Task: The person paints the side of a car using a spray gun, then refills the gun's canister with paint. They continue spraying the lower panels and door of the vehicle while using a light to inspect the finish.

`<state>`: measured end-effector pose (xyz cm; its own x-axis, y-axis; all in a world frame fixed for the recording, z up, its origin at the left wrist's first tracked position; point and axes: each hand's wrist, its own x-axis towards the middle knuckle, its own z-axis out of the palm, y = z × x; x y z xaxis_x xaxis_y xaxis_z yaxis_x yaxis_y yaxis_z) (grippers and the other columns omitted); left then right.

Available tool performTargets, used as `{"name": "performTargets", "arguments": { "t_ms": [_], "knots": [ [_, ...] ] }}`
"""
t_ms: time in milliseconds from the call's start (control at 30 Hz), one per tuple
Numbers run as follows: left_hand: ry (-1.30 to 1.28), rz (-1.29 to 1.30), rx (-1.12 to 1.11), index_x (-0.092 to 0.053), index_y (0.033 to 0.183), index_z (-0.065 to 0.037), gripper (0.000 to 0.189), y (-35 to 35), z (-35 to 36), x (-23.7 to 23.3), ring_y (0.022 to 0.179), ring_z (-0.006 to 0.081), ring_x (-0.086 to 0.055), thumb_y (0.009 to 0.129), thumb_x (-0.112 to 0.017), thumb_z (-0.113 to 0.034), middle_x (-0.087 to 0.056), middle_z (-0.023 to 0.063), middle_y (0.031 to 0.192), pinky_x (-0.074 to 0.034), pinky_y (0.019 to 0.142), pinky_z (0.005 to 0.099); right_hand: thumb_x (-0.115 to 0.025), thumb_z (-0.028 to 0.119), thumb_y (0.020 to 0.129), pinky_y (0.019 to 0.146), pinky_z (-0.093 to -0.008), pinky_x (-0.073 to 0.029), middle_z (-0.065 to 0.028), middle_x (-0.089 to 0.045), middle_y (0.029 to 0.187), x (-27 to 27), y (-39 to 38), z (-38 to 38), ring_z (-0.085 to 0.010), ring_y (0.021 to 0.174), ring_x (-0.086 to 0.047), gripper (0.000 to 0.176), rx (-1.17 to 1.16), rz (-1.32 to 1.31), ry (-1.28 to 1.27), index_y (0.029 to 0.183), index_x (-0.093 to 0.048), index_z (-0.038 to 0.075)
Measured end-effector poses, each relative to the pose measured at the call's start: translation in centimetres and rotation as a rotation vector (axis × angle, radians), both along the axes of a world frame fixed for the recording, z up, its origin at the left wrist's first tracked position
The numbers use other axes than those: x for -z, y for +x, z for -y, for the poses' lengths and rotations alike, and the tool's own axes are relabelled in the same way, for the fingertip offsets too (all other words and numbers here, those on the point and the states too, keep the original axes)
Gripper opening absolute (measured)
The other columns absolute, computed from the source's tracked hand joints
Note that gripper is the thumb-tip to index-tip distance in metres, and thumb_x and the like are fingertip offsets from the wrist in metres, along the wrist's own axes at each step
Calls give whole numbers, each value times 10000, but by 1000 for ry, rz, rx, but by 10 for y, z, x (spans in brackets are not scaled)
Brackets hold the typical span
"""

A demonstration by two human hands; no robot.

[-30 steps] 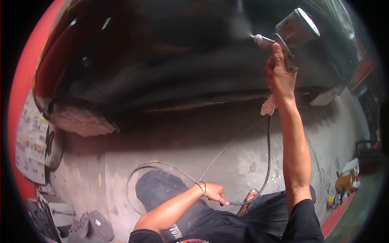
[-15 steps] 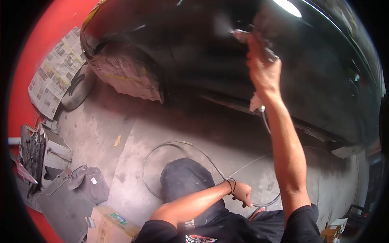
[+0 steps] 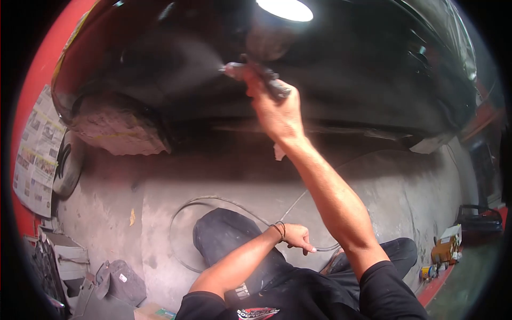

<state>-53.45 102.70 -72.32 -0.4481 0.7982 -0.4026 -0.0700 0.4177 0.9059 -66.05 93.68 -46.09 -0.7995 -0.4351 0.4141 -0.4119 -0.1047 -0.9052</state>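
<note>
My right hand (image 3: pixel 280 112) is closed around a spray gun (image 3: pixel 271 79), its nozzle pointing left along a glossy dark car body panel (image 3: pixel 346 80). A pale fan of mist leaves the nozzle. A bright round lamp reflection shows on the panel above the gun. A scrap of white material (image 3: pixel 279 152) hangs below my right wrist, partly hidden. Low in front of me, my left hand (image 3: pixel 297 238) is closed on a grey hose (image 3: pixel 326 248), near my bent knee. The hose loops over the floor, and part of it passes behind my right arm.
Masking paper (image 3: pixel 120 133) covers the wheel area. Newspaper (image 3: pixel 37 154) hangs at left beside a tyre (image 3: pixel 69 168). Dark bags (image 3: pixel 121 282) and boxes lie lower left. Small cans (image 3: pixel 426 272) and cartons (image 3: pixel 447 248) stand at right on the concrete floor (image 3: pixel 117 208).
My right hand has moved the spray gun left along the panel, and the mist shows more plainly. The view has turned rightward. My left hand stays on the hose.
</note>
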Motion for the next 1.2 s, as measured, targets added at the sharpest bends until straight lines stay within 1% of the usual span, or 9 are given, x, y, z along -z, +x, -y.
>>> {"name": "performTargets", "arguments": {
  "t_ms": [133, 200, 267, 367, 467, 633, 767, 1000, 1200],
  "knots": [
    [9, 2, 53, -882, 981, -115, 513, -8, -12, 10, 563, 170, -566, 947, -744, -609, -664, 35, 656, -470, 554, 351, -729, 460, 1045, 694, -274, -492, 22, -682, 813, -5, -25, -52, -58, 774, -596, 419, 227, 134, 106, 1070, -824, 53],
    [3, -12, 64, -882, 976, -122, 514, -10, -16, 10, 557, 171, -567, 950, -736, -614, -650, 33, 643, -467, 550, 357, -764, 585, 979, 530, -239, -422, 21, -651, 774, -4, -37, -73, -51, 652, -585, 525, 302, 162, 73, 875, -714, 73],
    [-28, -30, 75, -882, 976, -127, 518, -14, -21, 6, 554, 168, -562, 955, -726, -620, -639, 33, 639, -463, 549, 359, -763, 587, 981, 498, -230, -394, 29, -629, 757, -4, -51, -93, -47, 632, -570, 520, 350, 188, 51, 877, -702, 81],
    [-57, -18, 94, -882, 983, -134, 524, -22, -26, 6, 553, 164, -559, 961, -713, -630, -632, 34, 639, -462, 551, 361, -755, 531, 1005, 674, -287, -532, -19, -696, 828, -9, -70, -125, -104, 732, -641, 516, 409, 195, 42, 1022, -783, 16],
    [-90, -9, 107, -883, 987, -138, 535, -25, -30, 4, 558, 165, -565, 962, -702, -641, -628, 41, 638, -466, 557, 364, -762, 581, 984, 447, -223, -332, 34, -590, 729, -11, -82, -154, -44, 580, -536, 516, 435, 178, -10, 897, -684, 79],
    [-143, 5, 119, -881, 1012, -142, 561, -30, -39, 7, 568, 176, -578, 964, -687, -666, -622, 58, 631, -475, 564, 368, -768, 628, 958, 412, -222, -283, 52, -523, 626, -17, -108, -212, -38, 482, -440, 541, 520, 211, -5, 893, -679, 98],
    [-154, 35, 106, -885, 1035, -159, 614, -33, -46, 26, 567, 167, -592, 924, -699, -733, -647, 62, 658, -499, 592, 359, -758, 518, 1011, 489, -231, -359, 48, -634, 792, -29, -127, -269, -25, 613, -538, 391, 598, 166, -62, 1047, -791, 131],
    [-133, 90, 122, -856, 977, -92, 647, -39, -53, 6, 557, 124, -533, 948, -699, -719, -554, -4, 592, -450, 557, 332, -747, 574, 998, 438, -221, -334, 58, -579, 743, -39, -186, -414, -23, 553, -473, 426, 925, 138, 54, 1062, -746, 153],
    [-157, 56, 164, -860, 1042, -110, 593, -38, -54, 11, 579, 150, -606, 939, -735, -680, -632, 27, 624, -497, 584, 353, -682, 765, 939, 435, -252, -338, 59, -553, 661, -38, -218, -513, -47, 492, -450, 639, 1248, 136, 17, 891, -695, 128]
  ]
}}
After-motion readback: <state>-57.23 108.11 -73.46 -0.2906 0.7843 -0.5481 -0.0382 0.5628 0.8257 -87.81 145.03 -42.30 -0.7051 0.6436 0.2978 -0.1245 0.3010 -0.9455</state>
